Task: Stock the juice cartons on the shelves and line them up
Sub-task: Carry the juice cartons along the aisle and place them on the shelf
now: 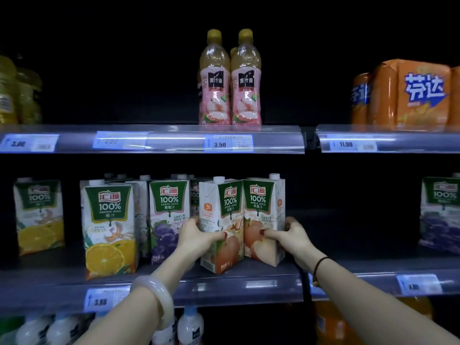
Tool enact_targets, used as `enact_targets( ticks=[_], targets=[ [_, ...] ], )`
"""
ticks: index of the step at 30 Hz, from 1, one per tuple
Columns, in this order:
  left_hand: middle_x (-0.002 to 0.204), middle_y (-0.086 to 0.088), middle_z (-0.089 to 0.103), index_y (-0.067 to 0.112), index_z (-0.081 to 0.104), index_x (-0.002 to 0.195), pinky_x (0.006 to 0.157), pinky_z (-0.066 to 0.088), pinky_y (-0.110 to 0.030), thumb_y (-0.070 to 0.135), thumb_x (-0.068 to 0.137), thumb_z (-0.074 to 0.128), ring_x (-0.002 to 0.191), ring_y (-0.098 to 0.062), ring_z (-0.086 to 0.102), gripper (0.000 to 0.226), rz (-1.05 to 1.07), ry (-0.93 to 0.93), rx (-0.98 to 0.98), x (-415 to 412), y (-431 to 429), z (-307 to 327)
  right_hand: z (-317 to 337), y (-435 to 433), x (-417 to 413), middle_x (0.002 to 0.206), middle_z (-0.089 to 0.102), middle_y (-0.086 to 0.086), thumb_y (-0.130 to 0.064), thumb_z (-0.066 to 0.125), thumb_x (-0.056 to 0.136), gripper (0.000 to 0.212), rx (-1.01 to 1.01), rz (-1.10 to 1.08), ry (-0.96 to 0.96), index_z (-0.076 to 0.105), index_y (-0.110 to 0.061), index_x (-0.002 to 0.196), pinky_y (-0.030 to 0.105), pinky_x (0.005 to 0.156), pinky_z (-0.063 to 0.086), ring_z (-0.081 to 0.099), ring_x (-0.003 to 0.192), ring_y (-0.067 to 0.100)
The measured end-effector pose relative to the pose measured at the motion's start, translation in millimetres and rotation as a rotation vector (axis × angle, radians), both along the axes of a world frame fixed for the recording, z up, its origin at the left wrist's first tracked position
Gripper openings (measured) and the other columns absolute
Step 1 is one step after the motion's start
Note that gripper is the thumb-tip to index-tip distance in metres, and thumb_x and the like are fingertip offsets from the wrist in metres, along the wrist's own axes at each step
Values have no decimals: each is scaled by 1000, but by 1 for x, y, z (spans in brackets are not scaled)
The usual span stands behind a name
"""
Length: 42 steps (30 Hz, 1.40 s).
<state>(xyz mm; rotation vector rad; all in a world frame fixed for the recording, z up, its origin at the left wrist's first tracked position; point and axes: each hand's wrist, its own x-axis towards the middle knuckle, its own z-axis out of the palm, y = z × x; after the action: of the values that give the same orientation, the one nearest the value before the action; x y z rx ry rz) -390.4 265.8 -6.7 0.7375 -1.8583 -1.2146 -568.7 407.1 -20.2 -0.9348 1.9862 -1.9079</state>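
Observation:
Two apple juice cartons stand side by side on the middle shelf (249, 275), angled toward each other. My left hand (196, 236) grips the left apple carton (222, 215) around its left side, thumb on the front. My right hand (288, 235) holds the right apple carton (261, 210), fingers wrapped behind its right edge. To their left stand a grape juice carton (168, 207) with more cartons behind it, an orange juice carton (110, 227) near the shelf's front edge, and another orange carton (38, 215) farther left.
A purple grape carton (439, 212) stands far right on the neighbouring shelf section. The upper shelf holds two pink peach drink bottles (230, 80), yellow bottles (17, 93) at left and orange Fanta packs (410, 93) at right. White bottles (189, 327) sit below.

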Motion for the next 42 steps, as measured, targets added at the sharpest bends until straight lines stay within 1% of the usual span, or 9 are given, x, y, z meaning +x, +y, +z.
enact_targets(
  ticks=[4,7,11,15,17,21,26,33,42],
  targets=[
    [95,4,61,18,52,99,61,49,-22,13,60,85,88,-15,60,51,16,17,-99,4,17,0,-2,19,7,91,63,-4,-14,82,66,39,-79,-46,8,53,-23,89,22,57,48,62,81,10],
    [93,8,60,23,51,98,61,47,-21,14,59,84,86,-9,58,52,-14,72,-160,6,36,5,1,39,12,95,63,-3,-11,82,65,42,-147,-81,28,51,-20,92,21,58,49,61,84,9],
    [87,16,56,27,49,95,58,45,-18,18,60,85,81,1,55,51,-118,100,-179,6,65,19,11,73,21,97,64,0,-9,82,66,41,-204,-146,18,53,-18,94,32,70,54,63,87,14],
    [93,10,61,25,53,92,70,53,-29,19,59,86,87,-7,59,47,-209,95,-144,-6,96,17,13,122,21,97,66,3,-10,82,65,46,-190,-208,17,55,-11,102,32,68,55,64,86,17],
    [93,8,63,24,54,89,73,53,-32,18,57,87,87,-10,61,46,-241,92,-117,-15,113,12,8,148,19,98,66,5,-10,82,65,46,-176,-248,9,56,-9,102,37,74,56,64,88,20],
    [88,11,63,26,55,85,62,51,-24,19,55,88,82,-3,61,45,-339,92,-93,-41,155,1,-1,205,9,103,67,9,-8,81,65,41,-161,-312,-40,56,-12,97,47,84,55,64,95,27],
    [93,7,64,30,52,82,73,56,-34,21,55,87,88,-10,62,45,-468,64,-91,-92,218,-1,-8,282,-16,107,68,13,-1,79,64,48,-220,-395,-118,55,-6,105,52,88,53,65,98,31],
    [102,0,66,21,56,96,81,56,-43,20,56,87,93,-17,64,51,-639,74,-68,-185,337,-6,-8,416,-77,104,69,16,2,78,64,48,-250,-529,-118,56,0,107,50,86,55,67,95,32],
    [95,4,69,20,61,93,75,55,-32,10,53,86,87,-12,66,48,-835,122,50,-323,499,-13,-10,588,-176,99,67,16,-1,80,63,42,-196,-727,-57,56,-3,97,43,76,56,66,89,32]
  ],
)
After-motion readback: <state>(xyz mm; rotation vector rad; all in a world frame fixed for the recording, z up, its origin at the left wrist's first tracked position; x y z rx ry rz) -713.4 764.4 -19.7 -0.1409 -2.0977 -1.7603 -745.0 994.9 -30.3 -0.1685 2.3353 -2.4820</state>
